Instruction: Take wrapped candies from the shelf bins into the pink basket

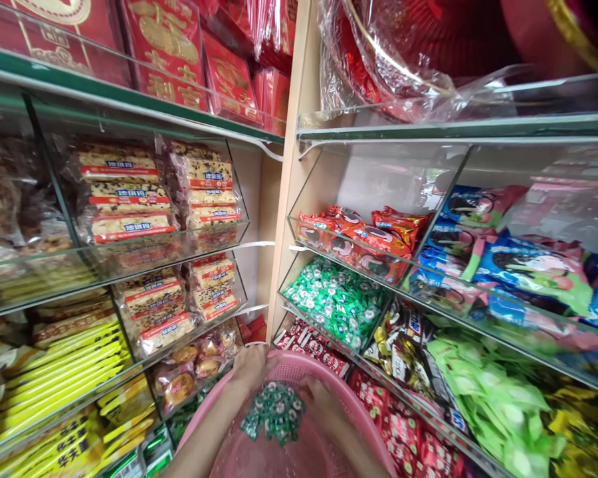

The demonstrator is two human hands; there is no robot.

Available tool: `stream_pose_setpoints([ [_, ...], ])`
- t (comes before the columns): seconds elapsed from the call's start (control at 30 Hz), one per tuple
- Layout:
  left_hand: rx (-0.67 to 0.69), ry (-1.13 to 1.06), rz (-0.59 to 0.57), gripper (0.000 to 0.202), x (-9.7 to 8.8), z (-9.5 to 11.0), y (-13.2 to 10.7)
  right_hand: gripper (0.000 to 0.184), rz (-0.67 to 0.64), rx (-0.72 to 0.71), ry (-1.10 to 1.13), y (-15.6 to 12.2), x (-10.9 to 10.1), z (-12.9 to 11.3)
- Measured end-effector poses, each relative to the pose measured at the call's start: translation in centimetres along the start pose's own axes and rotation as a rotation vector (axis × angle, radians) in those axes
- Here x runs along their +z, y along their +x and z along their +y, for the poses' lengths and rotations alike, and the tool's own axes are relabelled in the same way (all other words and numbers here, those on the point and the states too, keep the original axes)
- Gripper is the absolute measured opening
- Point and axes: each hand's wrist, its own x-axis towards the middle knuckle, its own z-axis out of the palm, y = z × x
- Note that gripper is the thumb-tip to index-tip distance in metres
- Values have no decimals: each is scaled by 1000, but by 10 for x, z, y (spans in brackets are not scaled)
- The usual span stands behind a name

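On my feed, the left hand (252,366) grips the rim of a round pink plastic basket (301,363), small green-wrapped candies (274,413) sit inside, and the right hand (321,402) beside them blurs, so I cannot tell its grip.

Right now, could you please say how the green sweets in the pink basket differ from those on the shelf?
The basket sweets form a small cluster; the shelf sweets a far larger heap. The basket sweets look darker; the shelf sweets look brighter. Both look green and white.
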Motion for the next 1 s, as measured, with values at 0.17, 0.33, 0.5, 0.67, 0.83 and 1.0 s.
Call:
stream_pose_setpoints([
  [0.17,7,-2,23,58,1,0,0,18,-94,-206,-93,-12,-7,-26],
  [0.33,7,-13,19,59,0,-1,0,21,-288,-380,-83,-22,1,-37],
  [0.5,16,-17,27,58,0,-1,-1,26,-283,-376,-119,-26,5,-37],
  [0.67,9,-7,25,57,1,-2,-3,16,-280,-355,-44,-20,-2,-40],
  [0.83,-17,-10,14,57,2,-3,-3,11,-247,-277,77,-14,-4,-31],
  [1.0,-18,-4,27,55,6,-3,0,11,-136,-210,32,-15,-14,-35],
])
